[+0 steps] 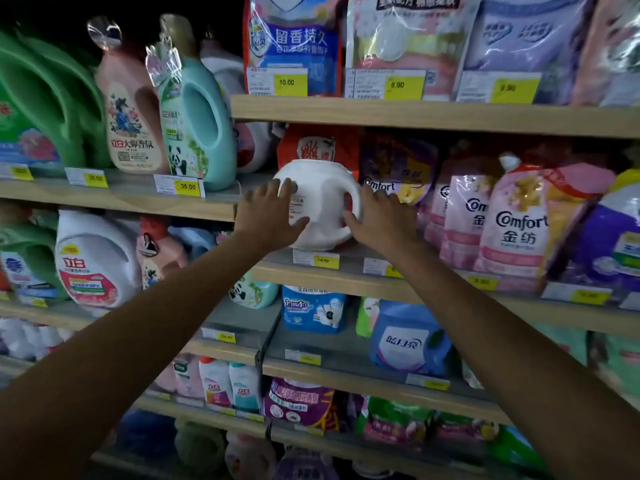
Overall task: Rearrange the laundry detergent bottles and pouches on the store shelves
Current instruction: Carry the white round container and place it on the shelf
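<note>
A white detergent bottle (320, 199) lies tipped on the right-hand middle shelf (349, 277), its base toward me and its handle on the right. My left hand (268, 214) presses flat against its left side, fingers spread over the label. On the other side, my right hand (379, 216) cups the bottle at the handle. An orange-red pouch (317, 147) stands right behind the bottle. Purple and pink Comfort pouches (512, 220) lean in a row to its right.
Green, pink and teal bottles (194, 119) stand on the left upper shelf with price tags. Pouches (408, 39) fill the top right shelf. A white bottle (97, 258) sits lower left. More blue and purple packs (408, 337) line the shelves below my arms.
</note>
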Available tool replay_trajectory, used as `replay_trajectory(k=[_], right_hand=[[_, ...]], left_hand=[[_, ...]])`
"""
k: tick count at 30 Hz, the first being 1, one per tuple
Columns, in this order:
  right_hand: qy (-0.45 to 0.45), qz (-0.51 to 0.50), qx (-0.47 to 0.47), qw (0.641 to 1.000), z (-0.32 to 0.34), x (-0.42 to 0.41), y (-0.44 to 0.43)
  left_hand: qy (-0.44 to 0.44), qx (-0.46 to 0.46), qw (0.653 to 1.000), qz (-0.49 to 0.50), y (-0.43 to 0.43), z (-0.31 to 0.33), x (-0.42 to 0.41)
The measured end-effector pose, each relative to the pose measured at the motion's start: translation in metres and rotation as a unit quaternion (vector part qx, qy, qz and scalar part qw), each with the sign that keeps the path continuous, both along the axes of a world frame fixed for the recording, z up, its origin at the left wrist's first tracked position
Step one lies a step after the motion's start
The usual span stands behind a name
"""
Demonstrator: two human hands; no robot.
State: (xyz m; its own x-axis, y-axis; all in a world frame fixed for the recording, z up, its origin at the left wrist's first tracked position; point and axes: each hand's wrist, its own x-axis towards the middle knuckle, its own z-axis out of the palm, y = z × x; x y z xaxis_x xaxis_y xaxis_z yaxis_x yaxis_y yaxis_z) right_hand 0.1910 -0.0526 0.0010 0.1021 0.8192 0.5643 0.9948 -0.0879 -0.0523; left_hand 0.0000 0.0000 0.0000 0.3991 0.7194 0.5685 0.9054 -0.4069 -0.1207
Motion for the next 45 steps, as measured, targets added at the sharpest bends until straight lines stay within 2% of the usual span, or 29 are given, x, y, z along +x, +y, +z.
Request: replay_trajectory(k=[4, 7, 8, 10, 12, 14, 16, 21, 34, 39, 42, 45], right_hand=[[0.161, 0.028, -0.032, 0.986, -0.006, -0.001, 0.039], [0.336, 0.073, -0.035, 0.938, -0.011, -0.005, 0.065], [0.387, 0.081, -0.032, 0.918, -0.012, -0.006, 0.072], [0.434, 0.084, -0.042, 0.896, -0.014, -0.007, 0.082], [0.444, 0.085, -0.043, 0.891, -0.016, -0.007, 0.088], [0.450, 0.092, -0.039, 0.887, -0.020, -0.003, 0.091], [0.462, 0.100, -0.043, 0.880, -0.024, 0.000, 0.092], [0.508, 0.108, -0.061, 0.852, -0.027, 0.005, 0.085], [0.480, 0.234, 0.063, 0.843, -0.026, 0.001, 0.051], [0.465, 0.257, 0.068, 0.844, -0.021, -0.026, 0.024], [0.478, 0.275, 0.070, 0.831, -0.026, -0.054, 0.001], [0.478, 0.274, 0.046, 0.833, -0.031, -0.089, -0.023]], left_hand=[[-0.156, -0.141, 0.978, 0.013, 0.037, -0.005, 0.015], [-0.261, -0.230, 0.937, -0.025, 0.060, -0.012, 0.021], [-0.303, -0.257, 0.917, -0.038, 0.065, -0.012, 0.021], [-0.383, -0.294, 0.874, -0.064, 0.075, -0.014, 0.020], [-0.461, -0.317, 0.823, -0.102, 0.080, -0.015, 0.019], [-0.541, -0.346, 0.758, -0.120, 0.082, -0.020, 0.018], [-0.585, -0.380, 0.706, -0.121, 0.080, -0.025, 0.016], [-0.613, -0.367, 0.685, -0.143, 0.075, -0.030, 0.019], [-0.617, -0.238, 0.731, -0.168, 0.024, -0.024, 0.013], [-0.638, -0.211, 0.716, -0.191, -0.006, -0.019, -0.016], [-0.650, -0.212, 0.707, -0.181, -0.028, -0.025, -0.045], [-0.675, -0.220, 0.686, -0.160, -0.054, -0.034, -0.080]])
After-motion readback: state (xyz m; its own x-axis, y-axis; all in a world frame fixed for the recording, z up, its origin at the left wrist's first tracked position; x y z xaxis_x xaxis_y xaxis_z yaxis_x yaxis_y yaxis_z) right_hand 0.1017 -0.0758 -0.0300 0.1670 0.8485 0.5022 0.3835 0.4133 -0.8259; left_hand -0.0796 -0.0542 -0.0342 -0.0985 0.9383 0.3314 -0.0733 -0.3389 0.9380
